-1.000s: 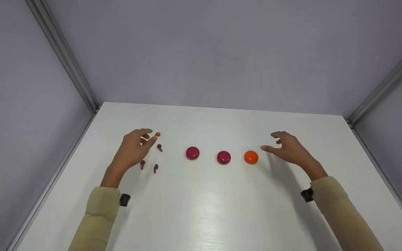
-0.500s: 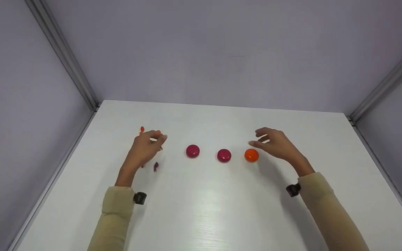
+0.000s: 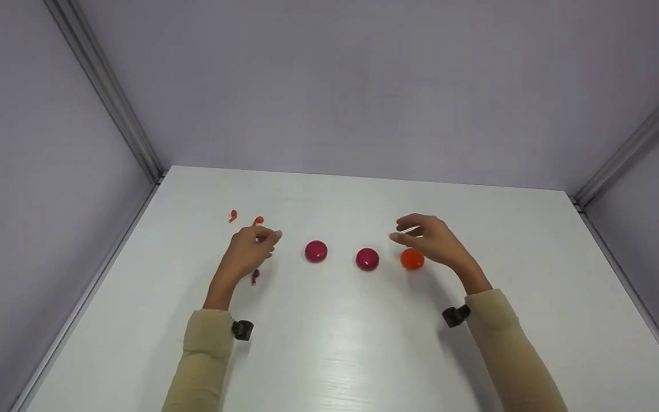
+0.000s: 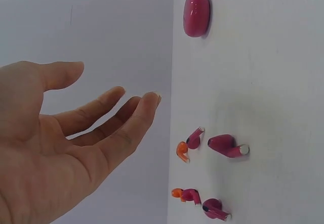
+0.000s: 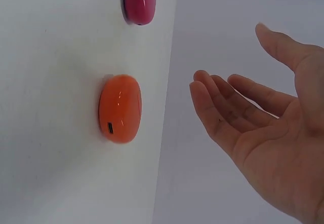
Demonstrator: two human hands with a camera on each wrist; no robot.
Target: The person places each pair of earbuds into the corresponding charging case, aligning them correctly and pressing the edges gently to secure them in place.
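Observation:
Three closed earbud cases lie in a row on the white table (image 3: 329,355): two magenta cases (image 3: 316,251) (image 3: 367,259) and an orange case (image 3: 412,259). My left hand (image 3: 258,243) hovers open and empty over loose earbuds: two orange ones (image 3: 232,215) (image 3: 258,220) and a magenta one (image 3: 255,276); others are hidden beneath it. The left wrist view shows that hand (image 4: 111,95) with relaxed fingers, several magenta and orange earbuds (image 4: 228,146) and a magenta case (image 4: 196,14). My right hand (image 3: 415,232) floats open just above the orange case (image 5: 120,108), palm (image 5: 233,82) empty.
Grey walls with metal corner posts (image 3: 106,97) (image 3: 627,154) close in the table on three sides. The table's left edge (image 3: 95,286) runs near the earbuds. Bare white surface lies between me and the row of cases.
My left hand has drifted right over the earbuds, uncovering the orange pair. My right hand has slid left until it is above the orange case. No object has moved.

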